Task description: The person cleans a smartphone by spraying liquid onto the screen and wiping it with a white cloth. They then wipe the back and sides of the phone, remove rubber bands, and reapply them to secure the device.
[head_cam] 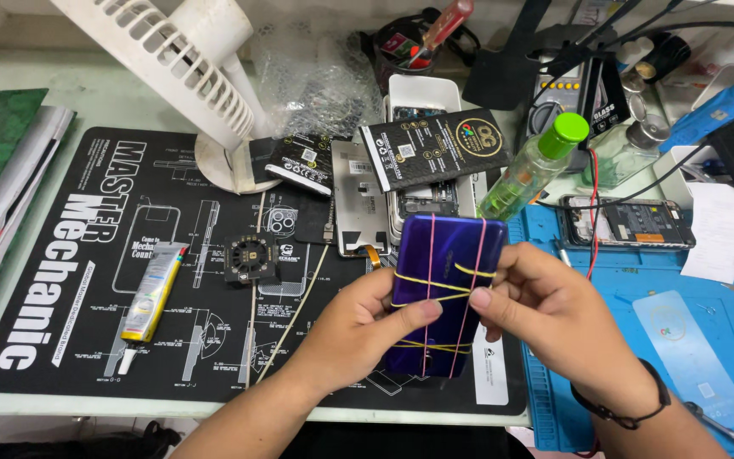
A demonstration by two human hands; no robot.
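Observation:
A shiny purple-blue phone (445,255) is held upright between both hands above the black work mat (87,280). Yellow and pink rubber bands (439,293) cross its back lengthwise and sideways. My left hand (358,327) grips the phone's left edge, thumb pressed on its back over the yellow bands. My right hand (554,310) holds the right edge, with thumb and forefinger pinching a yellow band near the middle. A dark cord bracelet circles my right wrist.
A glue tube (153,293) lies on the mat at left. A white fan (180,68), an opened phone body (358,208), black battery packs (431,149), a green-capped clear bottle (533,166) and another open phone (630,223) on a blue mat (707,340) crowd the back and right.

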